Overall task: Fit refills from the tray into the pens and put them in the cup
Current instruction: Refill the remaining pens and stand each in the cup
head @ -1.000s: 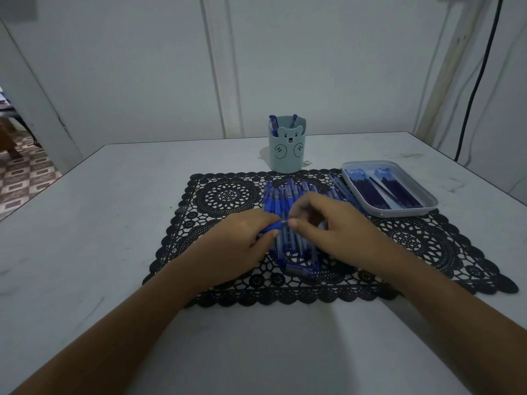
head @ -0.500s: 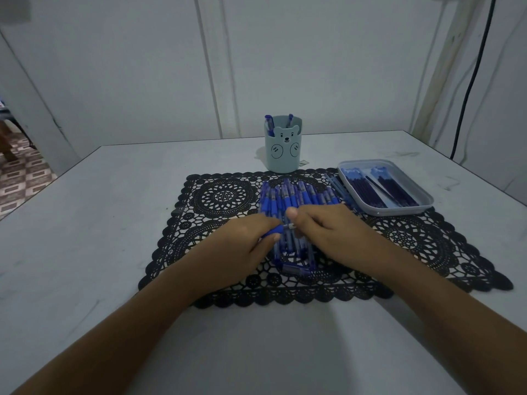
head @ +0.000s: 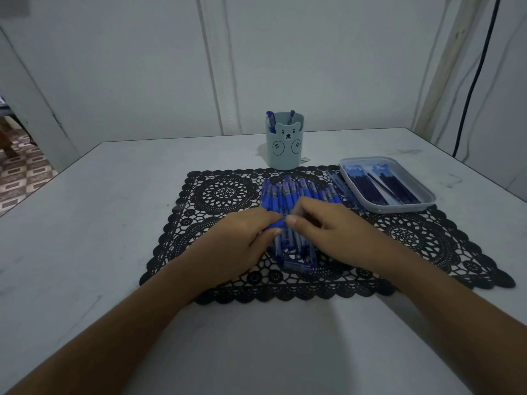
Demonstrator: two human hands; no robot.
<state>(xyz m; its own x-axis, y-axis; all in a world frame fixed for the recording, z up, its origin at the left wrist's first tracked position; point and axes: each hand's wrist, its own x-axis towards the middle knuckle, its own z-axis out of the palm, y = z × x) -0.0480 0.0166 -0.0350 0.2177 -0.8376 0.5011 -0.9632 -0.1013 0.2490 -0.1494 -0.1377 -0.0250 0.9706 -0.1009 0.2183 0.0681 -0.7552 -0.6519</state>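
**Hand state**
- Left hand point(head: 236, 243): the fingers point(head: 273, 231) are curled round the grip end of a blue pen point(head: 276, 224) and grasp it.
- Right hand point(head: 333, 232): the thumb and forefinger are pinched onto the other end of the same pen, immediately right of the left fingers. The part inside this pinch is hidden. The remaining fingers are curled loosely.
- The two hands meet at the fingertips, with the pen lying crosswise between them.

**Task items**
- Pile of pens point(head: 296, 192): lies directly beneath and just beyond the fingers. The pens are side by side, with their blue grips at the far end. One pen lies crosswise at the near end of the pile, on the person's side of the fingers.
- Tray point(head: 422, 201): sits beyond and to the right of the right fingers, well apart from them. It holds dark blue refills point(head: 382, 186).
- Loose refills point(head: 339, 183): a few lie between the pile and the tray, just beside the tray's left wall.
- Bear-faced cup point(head: 283, 149): stands upright, straight beyond the fingers and past the far end of the pile. Two pen tops point(head: 270, 119) project above its rim.

**Support**
- Black lace placemat point(head: 225, 192): lies under both hands and the pile. The tray overlaps its far right edge.
- White desk point(head: 85, 223): carries the placemat and the cup.
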